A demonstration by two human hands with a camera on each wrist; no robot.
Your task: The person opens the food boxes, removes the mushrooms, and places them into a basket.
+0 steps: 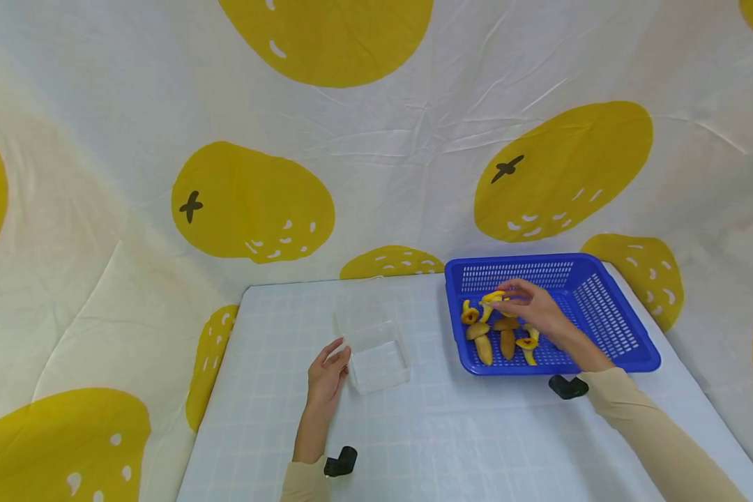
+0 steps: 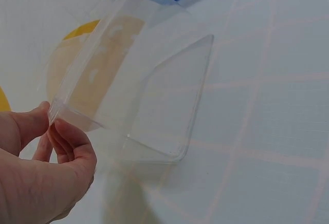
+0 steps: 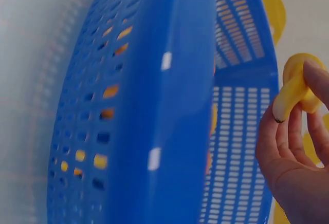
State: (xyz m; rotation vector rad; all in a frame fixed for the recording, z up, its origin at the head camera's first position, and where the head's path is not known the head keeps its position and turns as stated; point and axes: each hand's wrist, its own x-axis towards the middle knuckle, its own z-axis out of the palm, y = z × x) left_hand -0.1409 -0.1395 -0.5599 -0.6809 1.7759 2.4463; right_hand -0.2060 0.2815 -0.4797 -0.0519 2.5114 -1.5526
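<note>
My left hand pinches the rim of a clear plastic box between thumb and fingers. The box stands on the table with its see-through lid raised at the back. Over the blue basket, my right hand holds a yellow mushroom between thumb and fingers, its pale stem pointing down in the right wrist view. Below that hand, several mushrooms lie in the basket's left part, among them a brown-capped one and a yellow one with a dark centre.
A table with a pale checked cloth carries the box and the basket, which sits at the back right. Directly behind the table hangs a white sheet printed with large yellow fruits.
</note>
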